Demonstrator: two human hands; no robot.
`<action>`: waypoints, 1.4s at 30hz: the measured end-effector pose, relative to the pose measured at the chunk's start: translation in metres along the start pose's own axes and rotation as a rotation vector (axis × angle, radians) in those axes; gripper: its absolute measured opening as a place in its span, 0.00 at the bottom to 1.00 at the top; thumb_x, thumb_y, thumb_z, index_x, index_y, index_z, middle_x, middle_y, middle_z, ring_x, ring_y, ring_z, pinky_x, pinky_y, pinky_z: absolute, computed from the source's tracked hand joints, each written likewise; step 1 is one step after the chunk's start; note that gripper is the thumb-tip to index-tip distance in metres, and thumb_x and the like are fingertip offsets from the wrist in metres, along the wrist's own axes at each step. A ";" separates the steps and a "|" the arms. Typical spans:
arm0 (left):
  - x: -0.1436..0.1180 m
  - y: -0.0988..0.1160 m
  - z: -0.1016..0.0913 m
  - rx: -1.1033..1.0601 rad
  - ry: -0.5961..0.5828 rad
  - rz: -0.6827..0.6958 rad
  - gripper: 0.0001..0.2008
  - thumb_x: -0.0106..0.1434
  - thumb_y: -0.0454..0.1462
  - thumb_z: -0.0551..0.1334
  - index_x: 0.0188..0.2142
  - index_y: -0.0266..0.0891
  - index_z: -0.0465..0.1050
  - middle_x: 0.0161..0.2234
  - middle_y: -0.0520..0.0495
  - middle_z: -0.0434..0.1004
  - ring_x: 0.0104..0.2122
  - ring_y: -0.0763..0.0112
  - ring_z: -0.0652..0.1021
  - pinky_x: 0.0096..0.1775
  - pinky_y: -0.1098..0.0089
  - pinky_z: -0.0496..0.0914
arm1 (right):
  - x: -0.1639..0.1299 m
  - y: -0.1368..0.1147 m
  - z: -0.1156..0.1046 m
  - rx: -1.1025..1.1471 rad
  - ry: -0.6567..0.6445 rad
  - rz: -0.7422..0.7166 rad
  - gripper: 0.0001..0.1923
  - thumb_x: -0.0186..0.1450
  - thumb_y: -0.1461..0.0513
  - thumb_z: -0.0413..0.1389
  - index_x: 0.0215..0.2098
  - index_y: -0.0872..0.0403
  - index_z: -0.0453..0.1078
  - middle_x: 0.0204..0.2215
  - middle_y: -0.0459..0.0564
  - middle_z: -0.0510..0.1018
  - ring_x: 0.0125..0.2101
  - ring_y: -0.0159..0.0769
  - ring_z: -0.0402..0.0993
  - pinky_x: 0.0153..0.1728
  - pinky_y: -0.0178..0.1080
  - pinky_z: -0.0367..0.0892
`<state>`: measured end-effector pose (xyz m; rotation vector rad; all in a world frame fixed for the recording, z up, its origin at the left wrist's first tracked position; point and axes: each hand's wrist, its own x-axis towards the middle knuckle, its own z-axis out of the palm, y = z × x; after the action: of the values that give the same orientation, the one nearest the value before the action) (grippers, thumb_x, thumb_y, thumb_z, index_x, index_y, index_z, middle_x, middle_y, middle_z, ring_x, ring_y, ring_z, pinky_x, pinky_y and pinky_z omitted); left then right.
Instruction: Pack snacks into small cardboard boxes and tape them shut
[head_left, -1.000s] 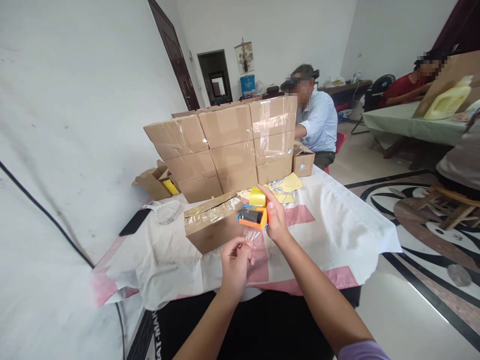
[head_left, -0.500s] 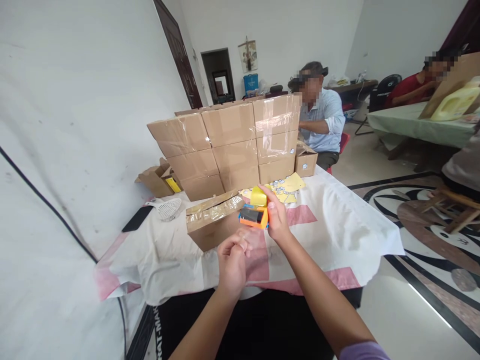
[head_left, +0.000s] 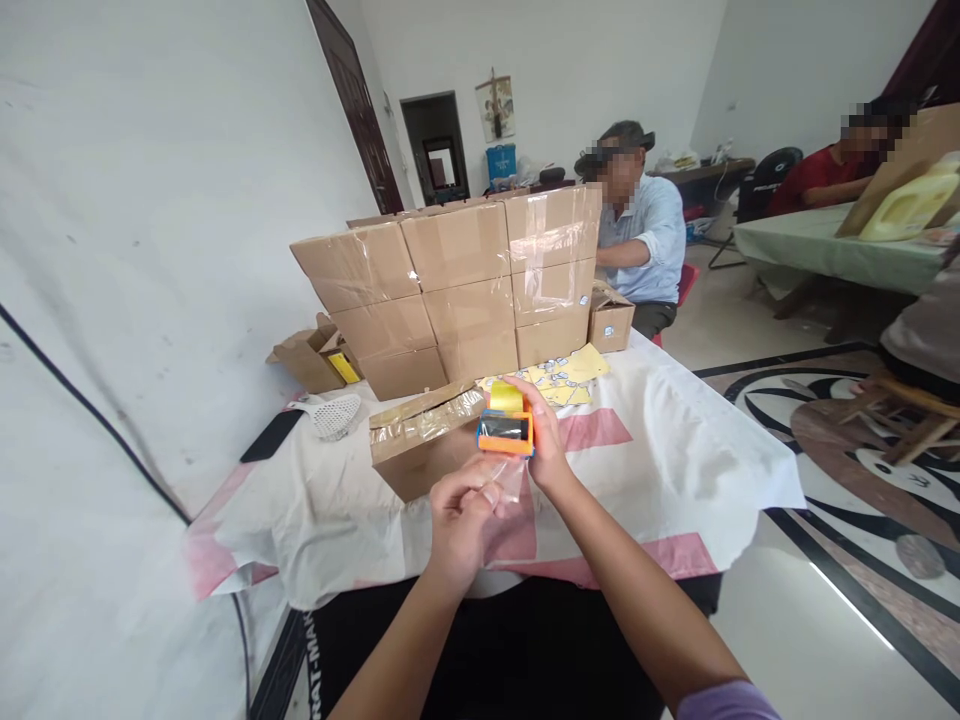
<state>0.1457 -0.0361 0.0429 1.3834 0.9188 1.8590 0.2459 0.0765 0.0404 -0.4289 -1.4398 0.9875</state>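
My right hand [head_left: 546,440] is wrapped round a tape dispenser [head_left: 505,430] with an orange and blue frame, a dark roller and a yellow roll of tape [head_left: 507,397]. From the dispenser a short clear strip of tape [head_left: 510,478] reaches down to my left hand [head_left: 466,505], whose fingers are pinched on its end. Just behind and left of my hands a cardboard box [head_left: 427,440] lies on the table, with shiny tape along its top edge.
Behind the box rises a stack of taped cartons [head_left: 469,290]. Yellow sheets with small labels [head_left: 574,378] lie at its right foot. A white perforated scoop-like object [head_left: 335,415] and a dark flat object [head_left: 271,436] are at the left. A co-worker [head_left: 649,240] sits beyond the stack.
My right hand has turned the dispenser so its roller side faces me more squarely. A clear strip now shows between it and my left hand, which has shifted slightly left.
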 end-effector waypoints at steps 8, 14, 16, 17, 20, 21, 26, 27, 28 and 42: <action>0.002 0.011 0.001 -0.071 0.121 -0.034 0.15 0.57 0.34 0.62 0.16 0.41 0.66 0.16 0.52 0.63 0.22 0.70 0.70 0.31 0.67 0.67 | 0.002 0.004 -0.005 -0.089 -0.011 -0.005 0.28 0.75 0.44 0.44 0.60 0.50 0.71 0.58 0.53 0.75 0.59 0.48 0.70 0.61 0.50 0.63; 0.014 0.015 0.000 -0.335 0.166 -0.126 0.14 0.53 0.34 0.63 0.15 0.41 0.62 0.14 0.54 0.56 0.27 0.68 0.75 0.45 0.60 0.76 | 0.010 0.003 -0.016 -0.193 -0.060 0.006 0.27 0.74 0.44 0.46 0.59 0.50 0.72 0.57 0.54 0.77 0.60 0.50 0.70 0.63 0.52 0.61; 0.017 0.018 -0.001 -0.425 0.152 -0.133 0.14 0.53 0.36 0.64 0.16 0.40 0.62 0.14 0.54 0.57 0.30 0.66 0.77 0.48 0.59 0.76 | 0.010 0.002 -0.015 -0.164 -0.073 0.042 0.27 0.75 0.44 0.45 0.58 0.50 0.73 0.57 0.53 0.77 0.60 0.49 0.70 0.62 0.50 0.62; 0.019 0.020 -0.001 -0.464 0.152 -0.126 0.15 0.53 0.36 0.65 0.16 0.40 0.61 0.14 0.54 0.58 0.32 0.66 0.78 0.49 0.59 0.76 | 0.010 0.002 -0.013 -0.145 -0.070 0.062 0.27 0.75 0.43 0.45 0.57 0.50 0.73 0.57 0.53 0.77 0.59 0.48 0.70 0.62 0.49 0.62; 0.021 0.025 0.000 -0.532 0.149 -0.092 0.17 0.55 0.37 0.66 0.16 0.38 0.60 0.15 0.54 0.59 0.34 0.68 0.78 0.51 0.59 0.76 | 0.010 0.004 -0.007 -0.103 -0.039 0.105 0.28 0.73 0.41 0.46 0.54 0.50 0.75 0.56 0.52 0.78 0.58 0.47 0.71 0.62 0.48 0.62; 0.022 0.025 0.000 -0.541 0.140 -0.089 0.17 0.56 0.37 0.66 0.17 0.38 0.60 0.15 0.54 0.59 0.34 0.68 0.78 0.52 0.59 0.76 | 0.010 0.005 -0.005 -0.085 -0.028 0.118 0.28 0.72 0.41 0.47 0.53 0.50 0.75 0.55 0.53 0.78 0.58 0.47 0.71 0.62 0.48 0.62; 0.019 0.014 0.001 -0.531 0.090 -0.072 0.17 0.55 0.37 0.66 0.17 0.38 0.60 0.17 0.53 0.60 0.35 0.67 0.77 0.51 0.55 0.76 | 0.006 0.010 0.005 0.037 -0.003 0.209 0.26 0.72 0.43 0.46 0.50 0.50 0.74 0.51 0.52 0.79 0.53 0.46 0.74 0.58 0.48 0.66; 0.018 0.012 0.001 -0.511 0.088 -0.056 0.18 0.55 0.37 0.66 0.17 0.38 0.60 0.17 0.52 0.61 0.35 0.67 0.77 0.51 0.56 0.76 | 0.004 0.011 0.008 0.046 0.013 0.216 0.26 0.72 0.43 0.46 0.49 0.50 0.73 0.50 0.52 0.79 0.52 0.46 0.74 0.56 0.47 0.67; 0.018 0.010 0.001 -0.494 0.085 -0.040 0.18 0.56 0.37 0.67 0.16 0.37 0.60 0.18 0.52 0.61 0.35 0.67 0.77 0.51 0.56 0.76 | 0.003 0.013 0.010 0.051 0.030 0.219 0.26 0.72 0.43 0.45 0.49 0.50 0.73 0.50 0.52 0.78 0.52 0.46 0.74 0.55 0.47 0.68; 0.022 0.016 -0.017 -0.438 0.048 0.032 0.19 0.59 0.40 0.66 0.18 0.39 0.61 0.16 0.53 0.57 0.33 0.66 0.77 0.47 0.59 0.77 | -0.008 0.019 0.020 0.036 0.047 0.161 0.24 0.74 0.44 0.44 0.53 0.50 0.69 0.53 0.54 0.76 0.53 0.45 0.73 0.55 0.48 0.67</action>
<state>0.1223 -0.0295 0.0642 1.0919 0.4705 1.9762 0.2224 0.0743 0.0237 -0.5454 -1.3590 1.1229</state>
